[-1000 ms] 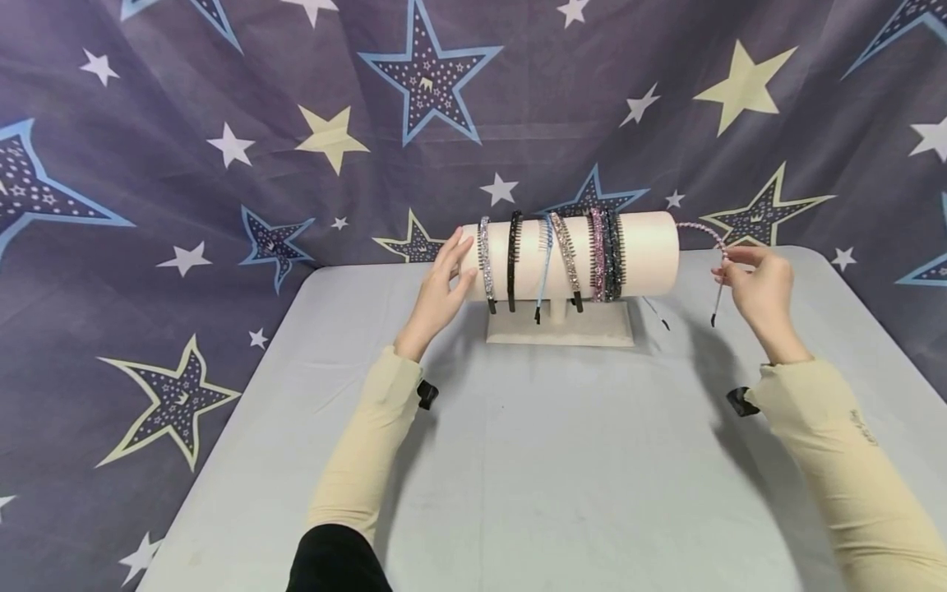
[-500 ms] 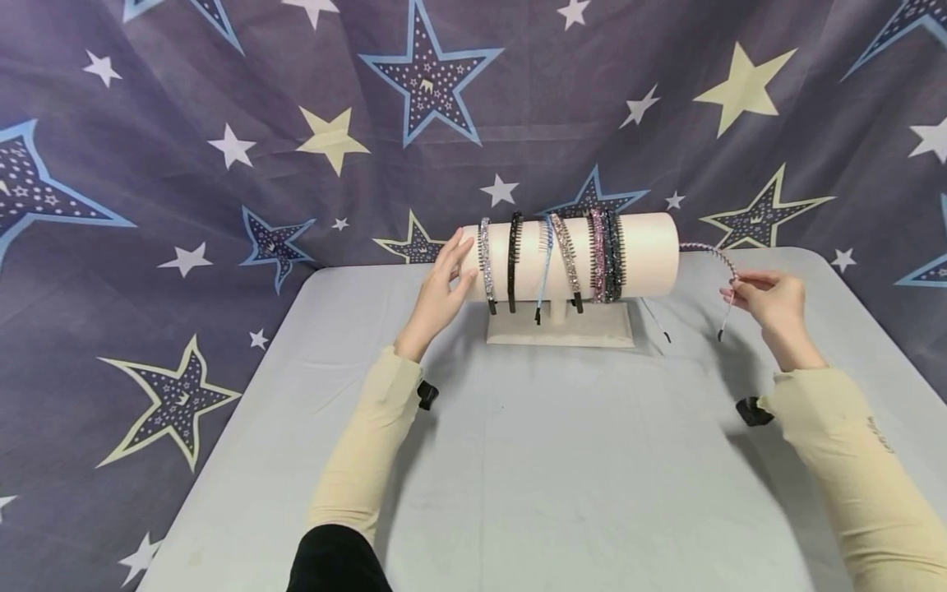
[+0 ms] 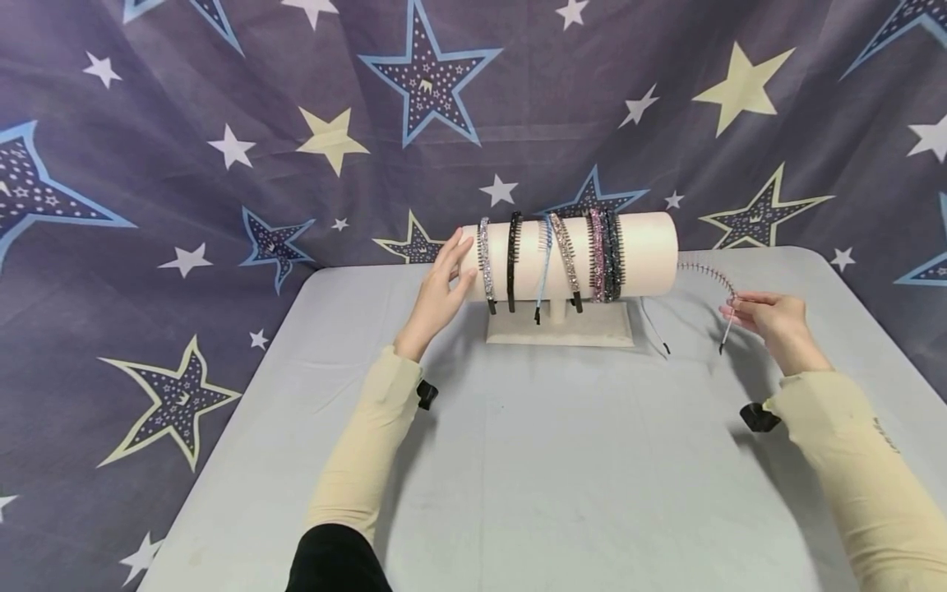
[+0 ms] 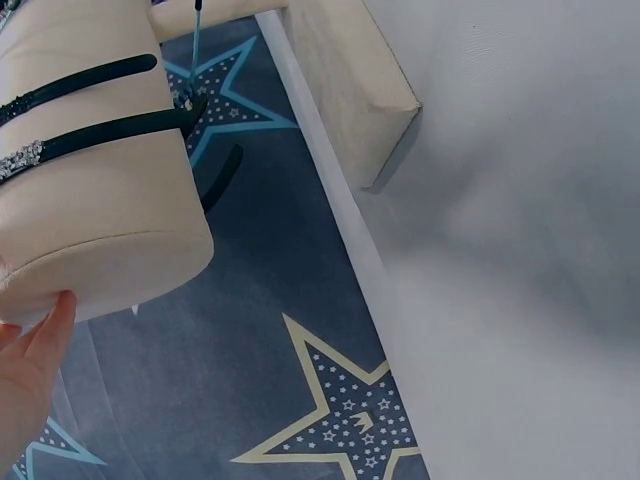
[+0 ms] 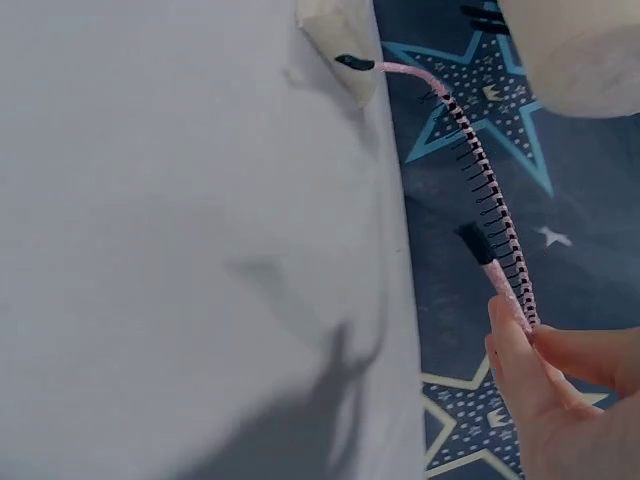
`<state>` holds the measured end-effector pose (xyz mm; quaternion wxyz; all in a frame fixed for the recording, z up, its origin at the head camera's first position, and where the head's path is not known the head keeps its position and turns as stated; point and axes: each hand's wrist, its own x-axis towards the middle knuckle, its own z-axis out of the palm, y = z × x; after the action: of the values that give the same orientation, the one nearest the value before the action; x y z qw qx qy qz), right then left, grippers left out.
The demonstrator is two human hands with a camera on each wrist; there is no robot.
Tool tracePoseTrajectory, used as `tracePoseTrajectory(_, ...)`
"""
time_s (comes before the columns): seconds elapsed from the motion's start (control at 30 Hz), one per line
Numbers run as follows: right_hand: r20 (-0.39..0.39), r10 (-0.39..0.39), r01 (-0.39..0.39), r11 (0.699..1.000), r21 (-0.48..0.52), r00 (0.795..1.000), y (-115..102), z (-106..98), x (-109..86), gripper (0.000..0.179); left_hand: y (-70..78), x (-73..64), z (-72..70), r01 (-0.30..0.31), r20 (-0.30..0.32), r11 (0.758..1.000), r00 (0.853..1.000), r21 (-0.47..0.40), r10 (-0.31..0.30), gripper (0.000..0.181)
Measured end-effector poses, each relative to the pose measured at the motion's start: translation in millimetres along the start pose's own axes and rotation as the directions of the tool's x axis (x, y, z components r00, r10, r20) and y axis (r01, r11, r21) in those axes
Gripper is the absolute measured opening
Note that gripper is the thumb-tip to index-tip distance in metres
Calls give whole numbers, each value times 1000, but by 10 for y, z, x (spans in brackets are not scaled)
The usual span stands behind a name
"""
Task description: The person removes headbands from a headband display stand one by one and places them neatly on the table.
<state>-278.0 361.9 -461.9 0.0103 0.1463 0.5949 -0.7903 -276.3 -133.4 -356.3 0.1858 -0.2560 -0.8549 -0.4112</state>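
Observation:
My right hand [image 3: 773, 322] pinches a thin pink headband [image 3: 706, 271] near one end, off the right end of a cream display roll [image 3: 649, 255]. In the right wrist view the headband [image 5: 487, 180] shows a row of comb teeth and black tips, one of them by the stand's base. My left hand [image 3: 438, 288] rests on the roll's left end with its fingers straight; the left wrist view shows its fingertips against the end face. Around the roll sit several headbands, among them a silver one [image 3: 485, 259], a black one [image 3: 513, 263] and a purple one [image 3: 596, 255].
The roll stands on a flat cream base [image 3: 518, 330] near the back of a table with a pale grey cloth [image 3: 562, 460]. Behind it hangs a dark curtain [image 3: 562, 90] printed with stars.
My right hand has moved down and slightly right, bringing the pink headband lower beside the roll's right end. My left hand has stayed in place.

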Motion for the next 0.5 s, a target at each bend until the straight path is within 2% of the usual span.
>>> tracePoseTrajectory(0.1, 23, 27, -26, 1000, -15, 999, -42, 52, -127, 20, 9, -1, -2, 14, 8, 1000, 1000, 7, -15, 45)
tracePoseTrajectory(0.3, 61, 64, -62, 997, -45, 996, -21, 77, -259, 21, 26, -6, -7, 28, 14, 1000, 1000, 9, -28, 46)
tracePoseTrajectory(0.5, 67, 149, -151, 988, 37, 987, -157, 253, -479, 30, 24, -9, -9, 17, 7, 1000, 1000, 0, -17, 45)
